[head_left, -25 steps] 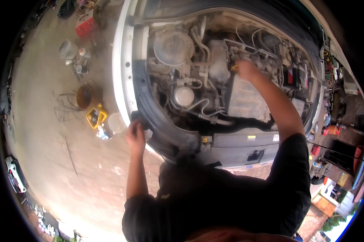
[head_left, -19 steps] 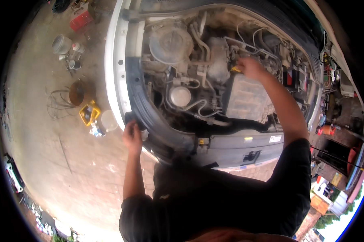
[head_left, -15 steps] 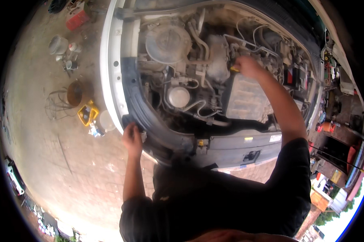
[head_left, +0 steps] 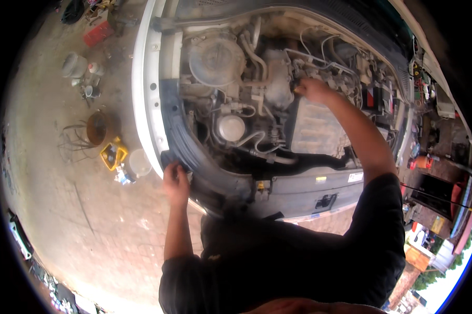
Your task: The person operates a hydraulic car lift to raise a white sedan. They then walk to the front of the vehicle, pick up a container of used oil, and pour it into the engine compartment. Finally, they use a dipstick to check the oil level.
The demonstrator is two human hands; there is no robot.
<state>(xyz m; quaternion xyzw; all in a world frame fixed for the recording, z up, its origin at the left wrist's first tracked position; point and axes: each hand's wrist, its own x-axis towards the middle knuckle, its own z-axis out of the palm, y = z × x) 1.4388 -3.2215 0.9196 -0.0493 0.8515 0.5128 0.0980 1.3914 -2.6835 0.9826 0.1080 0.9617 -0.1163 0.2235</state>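
My right hand [head_left: 312, 90] reaches over the open engine bay, closed round a small yellow-and-dark piece [head_left: 298, 90] that the fingers mostly hide; I cannot make out its kind. Just left of it bulges a dusty rounded metal housing [head_left: 277, 91]. Below the hand lies a ribbed, dust-covered engine cover [head_left: 318, 128]. On the car's front left edge, my left hand [head_left: 176, 183] rests against the dark fender trim [head_left: 174, 112], its fingers loosely apart with nothing visible in them.
A round air-filter housing [head_left: 215, 58], a pale round cap [head_left: 230, 127] and a battery [head_left: 377, 99] sit in the bay. On the floor to the left stand a red box [head_left: 97, 32], a white bucket [head_left: 75, 66], a rusty pot [head_left: 98, 127] and a yellow container [head_left: 113, 154].
My right hand has shifted slightly left, and less of the yellow piece shows. The left hand stays at the fender edge, its fingers slightly changed. The whole view has moved a little.
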